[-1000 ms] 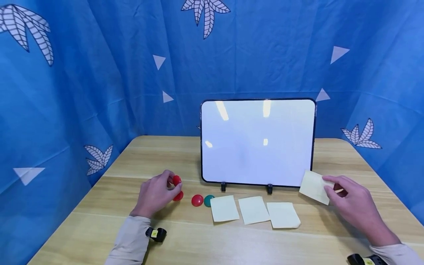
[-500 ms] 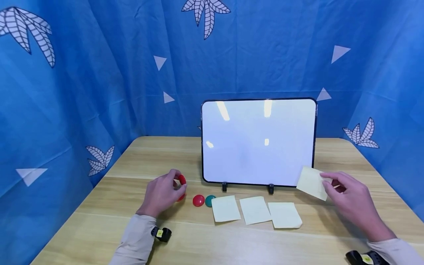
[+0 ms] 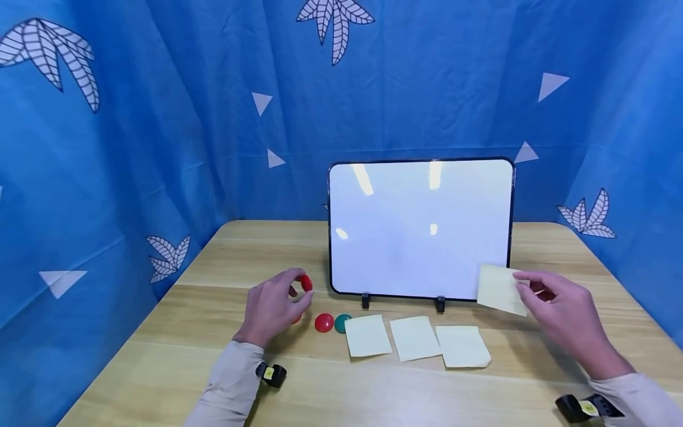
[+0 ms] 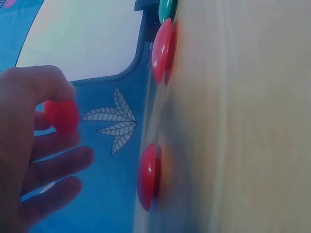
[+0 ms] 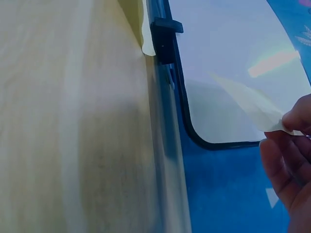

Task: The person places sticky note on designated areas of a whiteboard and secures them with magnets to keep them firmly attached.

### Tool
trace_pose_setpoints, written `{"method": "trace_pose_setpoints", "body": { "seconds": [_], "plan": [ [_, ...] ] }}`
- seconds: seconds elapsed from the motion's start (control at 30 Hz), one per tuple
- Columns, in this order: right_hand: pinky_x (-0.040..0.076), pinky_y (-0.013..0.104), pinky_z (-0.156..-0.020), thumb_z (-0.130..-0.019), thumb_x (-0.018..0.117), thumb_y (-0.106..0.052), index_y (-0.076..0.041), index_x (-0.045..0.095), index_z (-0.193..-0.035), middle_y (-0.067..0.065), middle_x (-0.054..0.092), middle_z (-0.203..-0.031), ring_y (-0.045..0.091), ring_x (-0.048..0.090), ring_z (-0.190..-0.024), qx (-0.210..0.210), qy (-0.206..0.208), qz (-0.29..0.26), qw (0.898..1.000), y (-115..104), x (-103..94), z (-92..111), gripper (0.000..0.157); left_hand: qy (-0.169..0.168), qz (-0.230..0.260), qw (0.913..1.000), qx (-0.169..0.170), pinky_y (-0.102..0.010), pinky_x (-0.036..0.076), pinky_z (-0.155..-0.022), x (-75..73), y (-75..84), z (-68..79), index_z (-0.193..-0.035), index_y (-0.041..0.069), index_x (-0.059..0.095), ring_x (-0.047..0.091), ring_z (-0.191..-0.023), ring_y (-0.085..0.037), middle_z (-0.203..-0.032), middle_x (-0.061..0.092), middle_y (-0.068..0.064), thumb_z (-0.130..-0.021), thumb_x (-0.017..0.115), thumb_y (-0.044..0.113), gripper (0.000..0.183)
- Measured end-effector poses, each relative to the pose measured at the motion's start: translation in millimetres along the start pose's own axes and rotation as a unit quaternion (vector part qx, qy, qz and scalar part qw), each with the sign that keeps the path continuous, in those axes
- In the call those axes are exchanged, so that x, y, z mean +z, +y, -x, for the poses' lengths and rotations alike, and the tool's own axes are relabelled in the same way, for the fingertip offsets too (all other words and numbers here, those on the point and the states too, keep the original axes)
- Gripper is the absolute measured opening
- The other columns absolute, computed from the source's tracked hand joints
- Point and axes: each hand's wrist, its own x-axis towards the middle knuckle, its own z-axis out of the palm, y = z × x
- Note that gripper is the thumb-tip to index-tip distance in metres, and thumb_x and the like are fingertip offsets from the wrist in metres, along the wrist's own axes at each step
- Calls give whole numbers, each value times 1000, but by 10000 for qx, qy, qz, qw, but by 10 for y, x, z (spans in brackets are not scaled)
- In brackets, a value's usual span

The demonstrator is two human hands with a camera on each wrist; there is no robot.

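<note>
Between thumb and fingers, my left hand (image 3: 272,305) pinches a round red magnet (image 4: 62,115), lifted over the wooden table left of the whiteboard (image 3: 416,231). Another red magnet (image 4: 146,177) lies on the table below that hand, mostly hidden behind it in the head view. My right hand (image 3: 560,314) pinches a pale yellow sticky note (image 3: 498,289) by its right edge. The note overlaps the board's lower right corner in the head view. In the right wrist view the same note (image 5: 252,104) tilts away from the fingers.
A red magnet (image 3: 324,322) and a green magnet (image 3: 342,323) lie before the board. Three sticky notes lie in a row to their right: one (image 3: 368,336), a second (image 3: 415,338) and a third (image 3: 463,347). Black feet (image 3: 440,304) hold the board up. A blue curtain (image 3: 267,118) surrounds the table.
My left hand has moved right and slightly up with its red magnet. The right hand has raised its sticky note a little and turned it more level. The head view has shifted slightly.
</note>
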Motion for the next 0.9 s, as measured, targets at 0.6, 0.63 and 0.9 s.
{"method": "trace_pose_setpoints", "body": {
  "seconds": [0.6, 0.63, 0.9],
  "plan": [
    [43, 12, -58, -93, 71, -11, -6, 75, -112, 0, 66, -84, 1, 54, -69, 486, -203, -248, 9983, -46, 28, -225, 20, -60, 335, 9994, 7, -23, 48, -57, 73, 165, -36, -104, 16, 66, 58, -66, -7, -95, 71, 0, -85, 76, 32, 26],
    [43, 11, -59, -93, 71, -11, -6, 75, -112, 1, 66, -85, 1, 54, -70, 500, -197, -247, 9982, -45, 29, -242, 21, -49, 326, 9995, 11, -22, 48, -57, 77, 171, -44, -104, 16, 66, 57, -66, -7, -94, 71, 0, -85, 76, 32, 26],
    [43, 12, -59, -96, 68, -19, -7, 73, -118, 8, 67, -93, 4, 54, -74, 683, -313, -215, 9969, -76, 27, -397, 25, -16, 126, 9996, 259, -22, 46, -54, 52, 206, -110, -105, 14, 66, 56, -62, -7, -89, 71, -1, -86, 75, 35, 30]
  ]
}}
